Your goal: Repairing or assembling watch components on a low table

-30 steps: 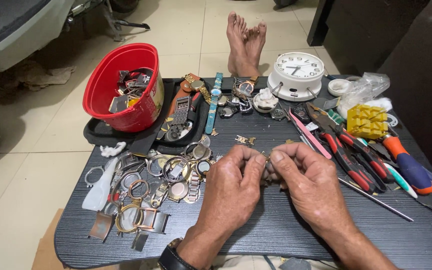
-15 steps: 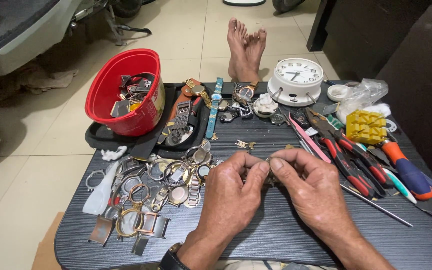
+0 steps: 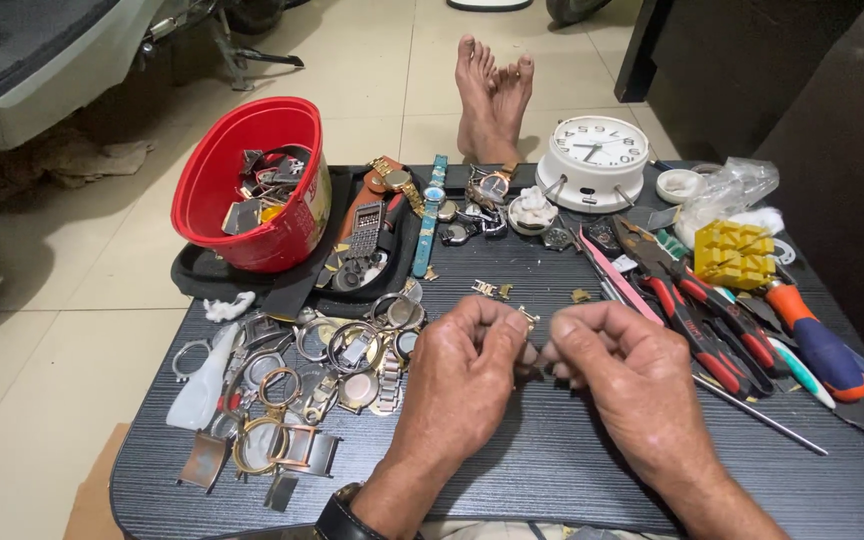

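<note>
Counter (image 3: 552, 470): dark, wood-grained top, seen from above; its far edge meets a pale tiled floor (image 3: 52, 300).

Left hand (image 3: 467, 365): near the middle of the counter, knuckles up, fingers curled inward; grip narrow, fingertips pinched on a small metal piece (image 3: 530, 372) that is mostly hidden between both hands. What the piece is cannot be told.

Right hand (image 3: 627, 370): just beside the left hand, fingertips touching the same small metal piece, grip likewise narrow and pinched.

Near left corner and left edge: a heap of watch cases and rings (image 3: 302, 385), silver and gold coloured, with a white plastic bottle (image 3: 202, 385) lying at its left.

Far left corner: a red tub (image 3: 252, 180) holding watch parts, standing on a black tray (image 3: 212, 285). Beside the tub on the tray, a digital watch on a brown strap (image 3: 364, 225).

Far edge, middle: a watch with a blue strap (image 3: 434, 210), laid lengthwise; a cluster of small watches (image 3: 482, 205) beside it.

Far edge, right of middle: a round white alarm clock (image 3: 597, 160), lying face up.

Right edge: a yellow ridged block (image 3: 734, 255), red-handled pliers (image 3: 697, 320), a screwdriver with a blue and orange handle (image 3: 817, 340), pink tweezers (image 3: 617, 280), a clear plastic bag (image 3: 727, 190).

Just beyond the hands: loose gold-coloured band links (image 3: 492, 290), apart from the fingers.

Floor beyond the far edge: a pair of bare feet (image 3: 492, 95), soles together.
</note>
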